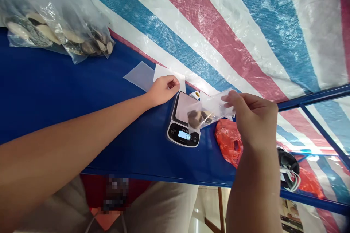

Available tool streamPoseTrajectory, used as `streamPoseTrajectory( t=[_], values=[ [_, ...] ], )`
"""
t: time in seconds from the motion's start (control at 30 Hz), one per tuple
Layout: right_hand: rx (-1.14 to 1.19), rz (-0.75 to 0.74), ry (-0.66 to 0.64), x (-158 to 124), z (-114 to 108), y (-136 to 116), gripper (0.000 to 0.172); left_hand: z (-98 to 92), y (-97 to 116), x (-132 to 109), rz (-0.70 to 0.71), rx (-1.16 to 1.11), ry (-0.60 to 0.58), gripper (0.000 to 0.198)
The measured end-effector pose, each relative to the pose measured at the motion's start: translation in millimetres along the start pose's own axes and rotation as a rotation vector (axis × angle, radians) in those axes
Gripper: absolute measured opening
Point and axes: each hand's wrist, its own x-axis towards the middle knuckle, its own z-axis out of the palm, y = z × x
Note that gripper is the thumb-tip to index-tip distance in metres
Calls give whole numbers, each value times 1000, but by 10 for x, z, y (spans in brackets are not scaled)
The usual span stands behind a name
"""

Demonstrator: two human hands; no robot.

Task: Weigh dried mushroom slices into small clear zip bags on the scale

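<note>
My right hand [250, 113] pinches the top of a small clear plastic bag [218, 107]. Several brown and pale slices, perhaps dried mushroom, lie at the bag's lower end. That end hangs over the right side of a digital kitchen scale [179, 120]; whether it touches the scale is unclear. The scale's display is lit, its digits hard to read. At the scale's far left corner, my left hand [164, 90] is closed, thumb against curled fingers, with nothing seen in it. Behind that hand lie a white sheet [161, 71] and a flat translucent bag [141, 75].
A large clear bag [68, 34] of similar slices stands at the far left of the blue table [123, 145]. Red plastic bags [228, 142] lie right of the scale. Striped sheeting [191, 18] rises behind. A blue metal frame [322, 96] and white cable [294, 182] are at right.
</note>
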Motion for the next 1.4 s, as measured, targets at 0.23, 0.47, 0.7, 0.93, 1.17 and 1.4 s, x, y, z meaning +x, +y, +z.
streamPoseTrajectory(
  t=[0.23, 0.47, 0.7, 0.93, 1.17, 1.4],
  values=[
    [346, 494, 10, -416, 389, 859, 35, -16, 17, 20, 11, 27, 21, 14],
    [519, 580, 303, -997, 590, 1280, 39, -41, -43, 73, 20, 58, 127, 20],
    [613, 648, 408, -988, 744, 1369, 70, -50, 100, 40, 8, 156, 258, 58],
    [645, 644, 367, -1032, 751, 1359, 63, -41, 27, 56, -1, 171, 161, 51],
    [618, 616, 330, -1038, 765, 1402, 61, -73, -15, 59, 127, 288, 171, 43],
    [608, 607, 276, -1043, 734, 1357, 53, -62, -47, 81, 131, 260, 178, 13]
  ],
)
